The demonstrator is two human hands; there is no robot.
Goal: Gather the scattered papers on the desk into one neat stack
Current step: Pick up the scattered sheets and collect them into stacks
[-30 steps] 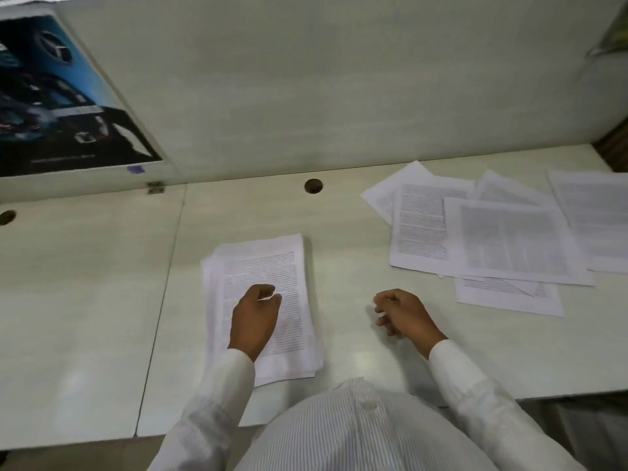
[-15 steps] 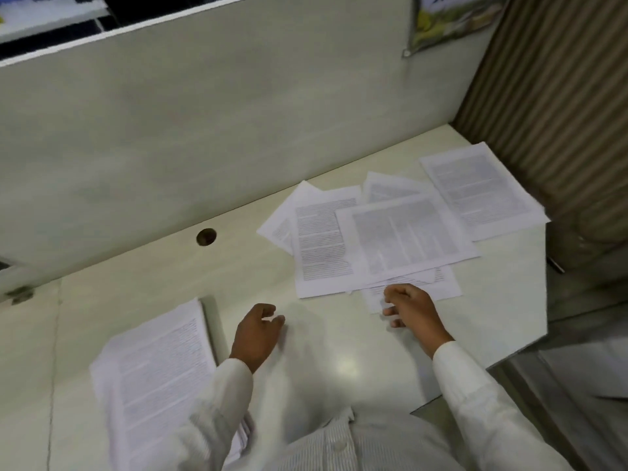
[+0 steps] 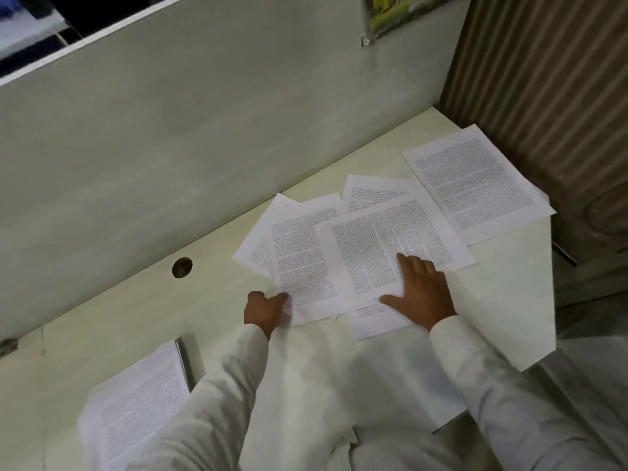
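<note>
My right hand [image 3: 421, 294] lies flat, fingers spread wide, on the scattered papers [image 3: 306, 253] at the far right of the surface [image 3: 509, 300]. On my left hand [image 3: 265, 312] the fingers curl at their near-left edge; can't tell if they pinch. The stack [image 3: 136, 413] sits near left.

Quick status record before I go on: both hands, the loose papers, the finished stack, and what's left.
left hand: fingers at the near corner of the left sheet; grip unclear
right hand: flat on the top sheet of the overlapping cluster
far-right papers: beyond the cluster, untouched
gathered stack: near left on the desk, untouched
remaining: cluster and far-right papers not yet on the stack
</note>
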